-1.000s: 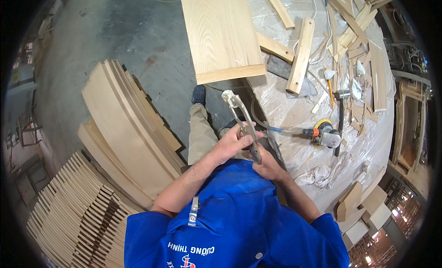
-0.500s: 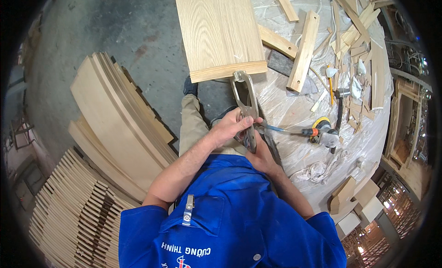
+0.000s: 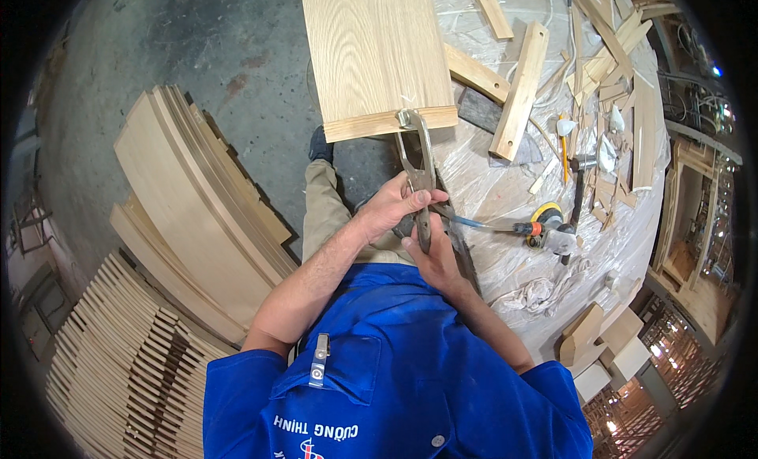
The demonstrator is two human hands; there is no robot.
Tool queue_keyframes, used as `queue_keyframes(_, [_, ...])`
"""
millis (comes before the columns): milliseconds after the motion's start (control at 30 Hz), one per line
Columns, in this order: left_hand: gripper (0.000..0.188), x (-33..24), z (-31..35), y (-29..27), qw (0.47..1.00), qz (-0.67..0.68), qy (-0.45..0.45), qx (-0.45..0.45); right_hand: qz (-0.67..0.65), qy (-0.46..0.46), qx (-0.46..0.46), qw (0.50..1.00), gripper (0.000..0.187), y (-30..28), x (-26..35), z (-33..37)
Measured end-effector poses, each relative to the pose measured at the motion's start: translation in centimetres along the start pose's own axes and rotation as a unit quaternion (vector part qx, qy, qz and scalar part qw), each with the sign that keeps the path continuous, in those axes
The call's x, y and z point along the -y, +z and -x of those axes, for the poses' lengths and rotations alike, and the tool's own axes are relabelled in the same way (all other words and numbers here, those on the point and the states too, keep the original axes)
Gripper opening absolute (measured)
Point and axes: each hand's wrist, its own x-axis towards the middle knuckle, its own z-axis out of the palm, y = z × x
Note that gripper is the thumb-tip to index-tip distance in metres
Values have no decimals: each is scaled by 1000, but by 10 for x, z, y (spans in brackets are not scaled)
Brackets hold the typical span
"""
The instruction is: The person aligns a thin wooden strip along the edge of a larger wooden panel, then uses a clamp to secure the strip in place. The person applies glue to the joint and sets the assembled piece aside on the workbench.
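A metal locking C-clamp (image 3: 426, 155) reaches from my hands to the near edge of a wooden panel (image 3: 375, 56). Its jaw end lies over the thin wooden strip (image 3: 355, 128) along that edge; whether the jaws press on the wood I cannot tell. My left hand (image 3: 387, 212) is closed around the clamp's body, with the thumb on top. Just below it, my right hand (image 3: 437, 258) holds the handle end, its fingers partly hidden.
On the plastic-covered surface to the right lie an orbital sander (image 3: 550, 226), a hammer (image 3: 579, 183), a drilled wooden rail (image 3: 519, 92), a yellow pencil (image 3: 564, 159) and offcuts. Curved boards (image 3: 185, 198) and a stack of slats (image 3: 118, 340) are at left.
The clamp's jaw end has moved up from below the edge strip onto it. My right hand has risen slightly along the handle, and its thumb now shows.
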Motion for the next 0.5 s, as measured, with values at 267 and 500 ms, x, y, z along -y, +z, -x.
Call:
queue_keyframes(267, [98, 3, -3, -3, 1000, 25, -10, -6, 21, -18, -15, 999, 40, 4, -6, -3])
queue_keyframes(500, [81, 9, -2, -3, 1000, 19, 2, 0, 5, -35, -8, 999, 61, 6, -5, -1])
